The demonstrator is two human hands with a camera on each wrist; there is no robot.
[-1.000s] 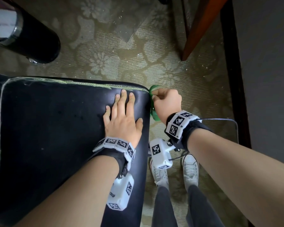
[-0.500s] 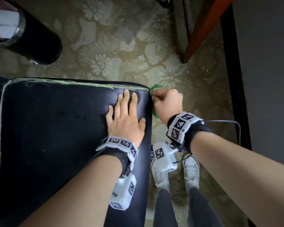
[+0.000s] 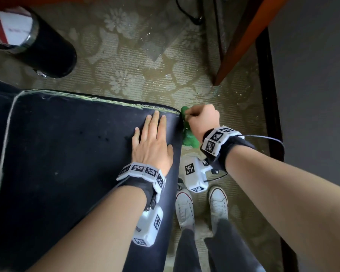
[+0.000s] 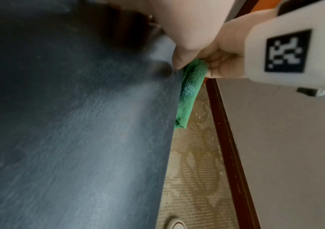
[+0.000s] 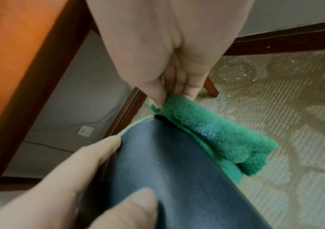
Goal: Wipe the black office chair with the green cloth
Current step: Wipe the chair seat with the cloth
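The black office chair (image 3: 67, 154) fills the left of the head view, its cushion edged with worn pale piping. My left hand (image 3: 152, 140) lies flat on the cushion near its far right corner, fingers straight. My right hand (image 3: 202, 118) grips the bunched green cloth (image 3: 187, 134) and holds it against the chair's right side edge at that corner. The right wrist view shows the green cloth (image 5: 212, 139) pinched between thumb and fingers, draped down the chair's edge (image 5: 167, 162). In the left wrist view the cloth (image 4: 189, 93) hangs beside the cushion (image 4: 79, 124).
A black cylindrical bin (image 3: 33, 46) stands on the patterned carpet beyond the chair. An orange-brown wooden table leg (image 3: 239, 42) slants at upper right, with a dark baseboard (image 3: 269, 114) and grey wall behind. My white shoes (image 3: 185, 211) stand right of the chair.
My right hand has shifted slightly along the chair's side edge with the cloth, so more cloth hangs below it. The left hand stays flat on the cushion.
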